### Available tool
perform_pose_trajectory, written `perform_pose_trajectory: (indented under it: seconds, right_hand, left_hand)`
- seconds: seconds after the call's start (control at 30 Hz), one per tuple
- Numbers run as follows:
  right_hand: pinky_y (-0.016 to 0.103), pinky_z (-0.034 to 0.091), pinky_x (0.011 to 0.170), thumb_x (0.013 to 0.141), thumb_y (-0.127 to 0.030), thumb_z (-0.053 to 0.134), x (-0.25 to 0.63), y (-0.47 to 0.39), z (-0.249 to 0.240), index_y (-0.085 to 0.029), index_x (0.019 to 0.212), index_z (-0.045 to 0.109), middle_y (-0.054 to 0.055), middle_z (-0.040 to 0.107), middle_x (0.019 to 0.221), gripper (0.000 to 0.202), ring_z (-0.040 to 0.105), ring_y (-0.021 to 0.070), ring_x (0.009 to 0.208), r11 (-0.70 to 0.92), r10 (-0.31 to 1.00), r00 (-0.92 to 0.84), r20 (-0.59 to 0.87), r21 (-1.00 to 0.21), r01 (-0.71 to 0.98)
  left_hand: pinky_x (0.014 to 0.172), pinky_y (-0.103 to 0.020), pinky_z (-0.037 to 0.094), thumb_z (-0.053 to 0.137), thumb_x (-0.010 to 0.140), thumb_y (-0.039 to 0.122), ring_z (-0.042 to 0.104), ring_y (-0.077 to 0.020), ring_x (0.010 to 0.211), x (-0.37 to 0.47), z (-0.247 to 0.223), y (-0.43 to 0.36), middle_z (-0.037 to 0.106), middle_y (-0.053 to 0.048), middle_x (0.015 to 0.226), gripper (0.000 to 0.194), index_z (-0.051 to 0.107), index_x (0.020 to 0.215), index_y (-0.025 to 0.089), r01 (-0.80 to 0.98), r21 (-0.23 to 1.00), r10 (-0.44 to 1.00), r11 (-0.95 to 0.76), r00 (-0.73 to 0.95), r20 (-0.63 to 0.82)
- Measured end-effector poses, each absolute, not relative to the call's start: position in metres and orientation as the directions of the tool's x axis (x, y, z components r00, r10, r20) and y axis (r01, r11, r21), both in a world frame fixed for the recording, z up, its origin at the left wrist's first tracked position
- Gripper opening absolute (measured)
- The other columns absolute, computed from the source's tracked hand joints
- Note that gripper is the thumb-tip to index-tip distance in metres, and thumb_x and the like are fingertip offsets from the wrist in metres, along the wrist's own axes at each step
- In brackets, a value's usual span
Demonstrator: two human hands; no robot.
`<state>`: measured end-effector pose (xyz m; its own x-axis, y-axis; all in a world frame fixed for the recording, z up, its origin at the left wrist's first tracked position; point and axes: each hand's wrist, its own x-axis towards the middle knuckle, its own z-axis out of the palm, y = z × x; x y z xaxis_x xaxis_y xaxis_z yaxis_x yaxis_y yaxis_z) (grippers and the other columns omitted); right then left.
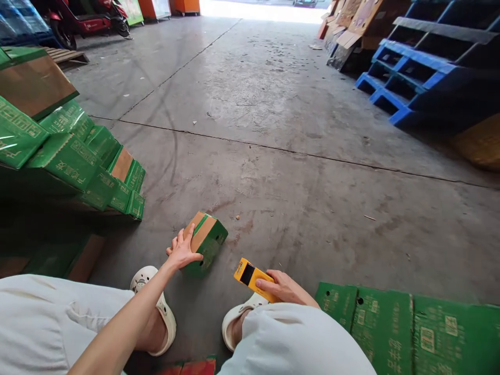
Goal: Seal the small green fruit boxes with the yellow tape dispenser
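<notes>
From my remote seat, the head camera gives me a downward view of two bare hands working above a grey concrete floor [273, 192]. The left hand [184, 253] reaches forward to a small green carton [213, 246] with brown bands across its top. Its fingers [190, 233] are spread wide over the near left part of the carton, touching it, with the thumb lying along the green side that faces me. The carton is ahead of the feet, between them and just beyond the left one; it seems to rest on the floor, though its underside is hidden from me.

The right hand [287, 287] is apart from the carton, to its right and nearer to me. Its fingers are curled closed around a yellow handheld device [247, 273], thumb on top. A black window is set in the device's upper face, and its free end points left and forward.

Below the hands I see white trousers [297, 338] and white clogs [167, 312] with round holes. A stepped stack of green cartons [74, 161] rises on the left; more green boxes [390, 323], marked with pale print, are at the lower right. Farther off, blue pallets [417, 65] are stacked on the right, and a red scooter [86, 23] is parked at the upper left, near a wooden pallet [69, 55].
</notes>
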<state>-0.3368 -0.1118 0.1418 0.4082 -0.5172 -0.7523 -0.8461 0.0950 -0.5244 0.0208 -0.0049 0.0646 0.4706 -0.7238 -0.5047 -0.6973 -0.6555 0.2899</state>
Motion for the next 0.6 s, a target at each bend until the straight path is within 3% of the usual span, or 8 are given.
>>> perform_pose_trajectory:
  seconds: [0.1, 0.33, 0.6]
  right_hand:
    - [0.028, 0.035, 0.061, 0.087, -0.068, 0.066, -0.329, -0.123, 0.127, -0.019, 0.091, 0.068, 0.005, 0.071, 0.089, 0.049, 0.061, 0.0202, 0.078, 0.072, -0.456, 0.461, -0.761, -0.548, -0.833]
    - [0.031, 0.036, 0.063, 0.092, -0.063, 0.064, -0.271, -0.143, 0.08, -0.018, 0.086, 0.071, 0.01, 0.075, 0.091, 0.047, 0.066, 0.0235, 0.082, -0.183, -0.506, 0.428, -0.749, -0.392, -0.902]
    - [0.036, 0.052, 0.084, 0.093, -0.06, 0.065, -0.193, -0.155, 0.073, -0.018, 0.113, 0.079, 0.02, 0.078, 0.118, 0.049, 0.073, 0.0358, 0.112, -0.238, -0.578, 0.285, -0.764, -0.176, -0.955]
  left_hand:
    - [0.112, -0.059, 0.036, 0.079, 0.069, 0.054, 0.029, -0.0467, 0.154, 0.039, 0.06, -0.006, 0.01, -0.015, 0.177, 0.126, 0.005, 0.17, 0.043, -0.671, 0.315, -0.708, -0.671, 0.454, -0.542]
    - [0.113, -0.059, 0.036, 0.079, 0.069, 0.055, 0.029, -0.0449, 0.155, 0.053, 0.05, -0.006, 0.012, -0.012, 0.177, 0.129, -0.002, 0.169, 0.044, -0.649, 0.358, -0.712, -0.671, 0.429, -0.556]
    - [0.11, -0.059, 0.037, 0.08, 0.07, 0.055, 0.024, -0.0488, 0.156, 0.044, 0.05, -0.01, 0.007, -0.015, 0.178, 0.131, -0.005, 0.169, 0.042, -0.661, 0.305, -0.686, -0.686, 0.446, -0.575]
